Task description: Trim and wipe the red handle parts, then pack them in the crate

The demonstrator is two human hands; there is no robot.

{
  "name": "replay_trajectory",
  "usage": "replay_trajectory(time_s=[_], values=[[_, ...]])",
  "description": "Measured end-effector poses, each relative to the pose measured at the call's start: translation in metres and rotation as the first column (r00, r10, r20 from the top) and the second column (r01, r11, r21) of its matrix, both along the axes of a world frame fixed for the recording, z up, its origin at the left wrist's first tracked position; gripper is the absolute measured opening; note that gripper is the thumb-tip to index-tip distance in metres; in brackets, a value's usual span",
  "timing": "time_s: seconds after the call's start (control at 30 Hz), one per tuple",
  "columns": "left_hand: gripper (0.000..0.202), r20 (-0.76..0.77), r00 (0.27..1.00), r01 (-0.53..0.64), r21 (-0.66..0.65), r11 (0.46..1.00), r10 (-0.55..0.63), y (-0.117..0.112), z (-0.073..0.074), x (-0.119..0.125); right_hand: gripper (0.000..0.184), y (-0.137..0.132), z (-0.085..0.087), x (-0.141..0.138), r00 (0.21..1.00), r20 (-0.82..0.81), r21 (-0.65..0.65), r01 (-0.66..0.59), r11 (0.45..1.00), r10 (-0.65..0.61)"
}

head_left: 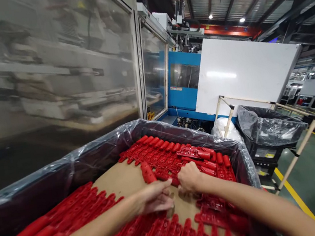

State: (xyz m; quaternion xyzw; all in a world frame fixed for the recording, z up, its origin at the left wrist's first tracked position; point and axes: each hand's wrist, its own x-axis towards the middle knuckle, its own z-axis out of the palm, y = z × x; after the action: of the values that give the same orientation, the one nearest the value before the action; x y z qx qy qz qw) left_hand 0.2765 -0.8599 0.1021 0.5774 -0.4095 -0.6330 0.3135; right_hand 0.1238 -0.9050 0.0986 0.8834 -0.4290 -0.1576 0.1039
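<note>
Both my arms reach into a large crate [72,166] lined with clear plastic film. Rows of red moulded plastic parts [165,152] lie on a brown cardboard sheet [122,180] inside it. My left hand [154,197] rests on the cardboard with its fingers stretched toward one red part [148,172] standing on end. My right hand [188,177] is curled, fingers closed on the red parts in the middle of the far row. More red parts [57,218] fill the near left and near front of the crate.
A glass-panelled machine enclosure [50,71] runs along the left. A blue machine [184,86] and a white board [242,73] stand behind the crate. A second film-lined bin [268,129] sits to the right on a green floor with yellow lines [293,192].
</note>
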Motion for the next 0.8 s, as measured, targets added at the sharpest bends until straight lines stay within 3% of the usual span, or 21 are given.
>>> replay_trajectory(time_s=[0.07,0.17,0.33,0.5,0.67,0.8], values=[[0.029,-0.105,0.994,-0.027,0.065,0.998,0.034,0.002,-0.011,-0.022,0.032,-0.005,0.012,-0.007,0.993,0.024,0.083,0.114,0.990,-0.116],[0.028,-0.198,0.969,-0.127,0.117,0.985,0.148,-0.009,-0.025,-0.050,0.031,-0.017,0.034,-0.027,0.976,0.104,0.185,0.169,0.968,-0.191],[0.026,-0.245,0.907,-0.308,0.171,0.936,0.343,-0.032,-0.041,-0.076,0.036,-0.048,0.062,-0.076,0.887,0.258,0.095,0.372,0.923,-0.384],[0.013,-0.306,0.864,-0.357,0.186,0.915,0.399,-0.024,-0.040,-0.077,0.039,-0.071,0.049,-0.107,0.798,0.259,0.166,0.518,0.839,-0.544],[0.009,-0.408,0.826,-0.326,0.214,0.921,0.388,-0.010,-0.035,-0.081,0.045,-0.073,0.025,-0.098,0.792,0.285,0.150,0.519,0.841,-0.540],[0.010,-0.445,0.809,-0.291,0.264,0.920,0.384,-0.007,-0.036,-0.090,0.044,-0.069,0.025,-0.092,0.802,0.297,0.148,0.498,0.855,-0.519]])
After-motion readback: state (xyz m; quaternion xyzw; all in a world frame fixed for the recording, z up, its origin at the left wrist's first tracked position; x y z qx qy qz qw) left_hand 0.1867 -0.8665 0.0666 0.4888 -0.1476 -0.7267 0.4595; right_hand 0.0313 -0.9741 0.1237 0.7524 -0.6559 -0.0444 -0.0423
